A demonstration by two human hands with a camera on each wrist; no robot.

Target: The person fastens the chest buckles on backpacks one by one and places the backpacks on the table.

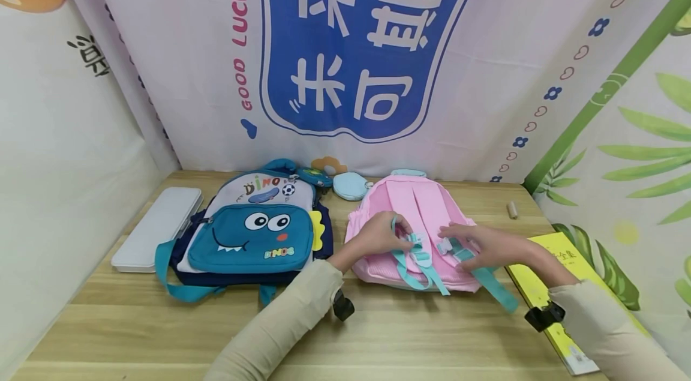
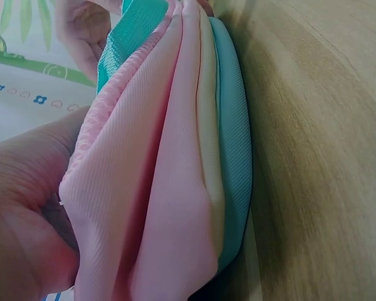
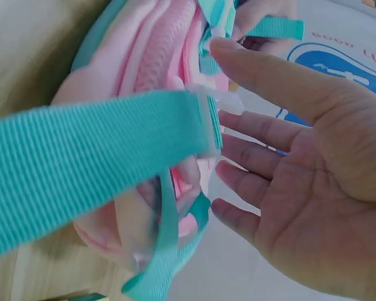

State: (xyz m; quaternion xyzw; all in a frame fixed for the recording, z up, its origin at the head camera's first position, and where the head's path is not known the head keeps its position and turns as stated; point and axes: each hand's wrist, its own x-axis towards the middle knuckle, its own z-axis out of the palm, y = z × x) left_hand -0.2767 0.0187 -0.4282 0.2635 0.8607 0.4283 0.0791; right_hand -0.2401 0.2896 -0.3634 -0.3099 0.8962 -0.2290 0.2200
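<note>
A pink backpack [image 1: 372, 267] lies on the table with its shoulder straps [image 1: 410, 201] facing up. My left hand [image 1: 380, 234] pinches the teal webbing [image 1: 415, 244] at the buckle of the left strap; a loose webbing end pokes out beside its fingers in the right wrist view. My right hand [image 3: 301, 150] is at the right strap's pale buckle [image 3: 207, 119], fingers extended and spread from the thumb. A teal webbing tail [image 1: 496, 291] hangs out from beneath this hand. In the left wrist view the backpack's pink side [image 2: 169, 188] hides the left fingertips.
Left of the pink bag lies a blue dinosaur backpack [image 1: 251, 237], with a white case [image 1: 156, 231] beside it. A round light-blue pouch [image 1: 351, 186] is behind. At right lie a yellow book [image 1: 567, 291] and a small tan cylinder [image 1: 512, 210]. A printed curtain [image 1: 205, 99] stands behind.
</note>
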